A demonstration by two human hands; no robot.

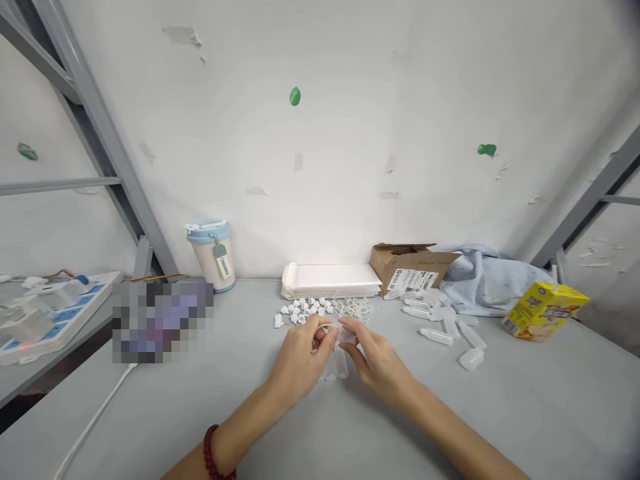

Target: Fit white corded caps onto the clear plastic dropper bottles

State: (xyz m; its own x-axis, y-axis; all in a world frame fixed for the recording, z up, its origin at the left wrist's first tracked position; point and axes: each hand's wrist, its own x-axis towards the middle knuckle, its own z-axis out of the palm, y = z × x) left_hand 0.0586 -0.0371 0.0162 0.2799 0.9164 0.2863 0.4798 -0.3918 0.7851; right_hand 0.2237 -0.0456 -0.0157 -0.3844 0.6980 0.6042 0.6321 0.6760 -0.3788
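My left hand (303,350) is closed in a pinch on a thin white cord (326,326). Close beside it, the thumb and fingers of my right hand (383,357) grip a small translucent plastic bottle (346,335); its far end is partly hidden by the fingers. Below the hands, more translucent bottles (340,365) lie on the grey table (270,427). Just beyond my hands sit a group of small white caps (306,308) and a tangle of white cord loops (354,308). Several clear bottles (436,336) are scattered to the right of my right hand.
Behind stand flat white boxes (333,279), an opened cardboard box (410,270) and a blue cloth (487,280). A yellow drink carton (543,312) is at right. On the left are a tumbler (213,257), a pixelated object (163,323) with a cable, and a power strip (65,327).
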